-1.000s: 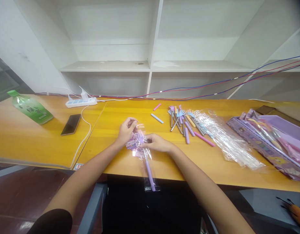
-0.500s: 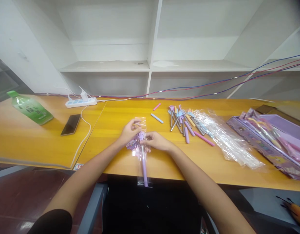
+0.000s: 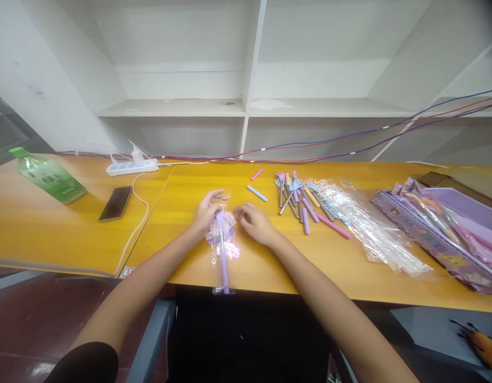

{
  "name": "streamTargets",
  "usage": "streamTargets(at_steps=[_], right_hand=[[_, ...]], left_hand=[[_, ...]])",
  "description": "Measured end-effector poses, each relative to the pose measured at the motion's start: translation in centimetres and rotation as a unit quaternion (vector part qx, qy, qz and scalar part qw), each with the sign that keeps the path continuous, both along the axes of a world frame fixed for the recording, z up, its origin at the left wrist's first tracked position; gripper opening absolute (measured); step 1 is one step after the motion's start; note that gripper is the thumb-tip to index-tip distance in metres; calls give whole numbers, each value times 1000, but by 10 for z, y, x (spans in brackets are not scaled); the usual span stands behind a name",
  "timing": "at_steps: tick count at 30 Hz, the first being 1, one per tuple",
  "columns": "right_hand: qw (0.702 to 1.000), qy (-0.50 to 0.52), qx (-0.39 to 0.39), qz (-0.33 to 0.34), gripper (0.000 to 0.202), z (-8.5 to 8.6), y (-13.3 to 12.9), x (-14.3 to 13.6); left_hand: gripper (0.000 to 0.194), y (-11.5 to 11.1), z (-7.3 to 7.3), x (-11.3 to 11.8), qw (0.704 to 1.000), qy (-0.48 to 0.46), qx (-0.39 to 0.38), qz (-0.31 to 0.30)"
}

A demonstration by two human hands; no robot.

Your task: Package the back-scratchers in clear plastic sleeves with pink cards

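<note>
Purple back scratcher (image 3: 224,266) inside a clear sleeve (image 3: 216,270) at the lower centre of the frame, grip end at the near edge of the table (image 3: 186,186). Should handle as light and stiff, slippery in its wrap; best held around the grip. Looks slim, with silvery shaft and hand-shaped head. Left hand (image 3: 206,215) pinching the sleeve's top; right hand (image 3: 259,223) just beside, fingertips close together, contact impossible to tell. Farther off, right of centre, loose scratchers (image 3: 296,186) in a heap.
</note>
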State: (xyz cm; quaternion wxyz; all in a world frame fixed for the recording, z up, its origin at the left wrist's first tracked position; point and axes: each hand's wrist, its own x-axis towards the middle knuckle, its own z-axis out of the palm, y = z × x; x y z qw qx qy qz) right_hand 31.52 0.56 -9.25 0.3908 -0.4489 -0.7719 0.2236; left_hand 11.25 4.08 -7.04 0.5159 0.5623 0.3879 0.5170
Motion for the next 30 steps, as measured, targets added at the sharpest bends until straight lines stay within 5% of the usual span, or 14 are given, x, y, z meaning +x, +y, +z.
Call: streamTargets(at_steps=[6,11,18,25,30], right_hand=[[989,-108,80,67,42,1,-5,-11],[972,-194,81,107,25,-6,-5,-19],[987,-142,49,58,10,-8,-1,-18],[990,-141,-8,23,40,-6,-1,-11],[989,-146,-16,14,32,-14,5,-5]], left_hand=[[50,1,0,-1,999,-12,29,9],[33,-3,4,-2,995,36,90,6],[33,-7,6,-1,995,61,84,14],[45,-10,7,0,994,82,65,16],[48,-10,7,0,993,96,64,18]])
